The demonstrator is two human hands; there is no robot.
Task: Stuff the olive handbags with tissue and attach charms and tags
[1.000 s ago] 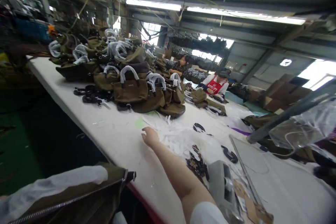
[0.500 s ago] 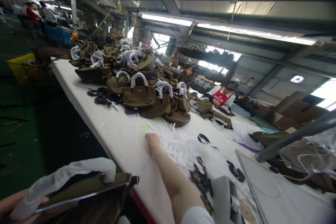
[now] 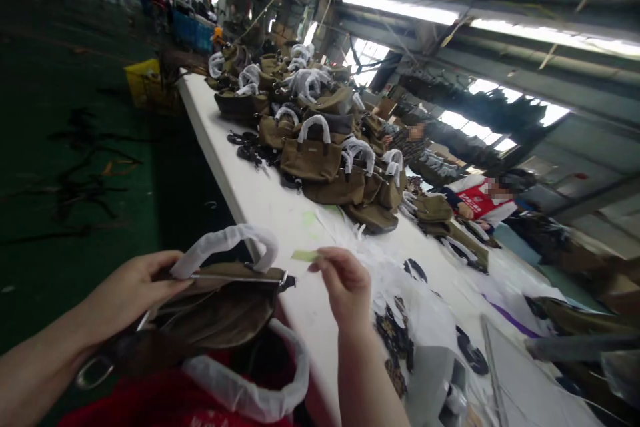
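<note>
An olive handbag (image 3: 220,320) hangs over the red apron at the lower left, its zip open and the dark inside showing. White wrapping covers both its handles, the upper handle (image 3: 225,243) arching over the zip. My left hand (image 3: 155,280) pinches the bag's zip edge beside that handle's base. Just right of the bag, my right hand (image 3: 345,280) holds a small light-green slip (image 3: 304,255) between thumb and fingers. The slip points left and is apart from the bag. More pale green slips (image 3: 311,219) lie on the white table (image 3: 250,193).
A pile of olive handbags (image 3: 313,160) with wrapped handles covers the table's far part. White scraps (image 3: 390,273), black straps (image 3: 470,350) and a grey device (image 3: 435,380) lie to the right. A co-worker in a red apron (image 3: 480,200) is across the table; a yellow basket (image 3: 150,83) stands left.
My right hand has come back from the table with a green slip. The bag has been raised and turned, its open inside now in sight, and my view has swung left.
</note>
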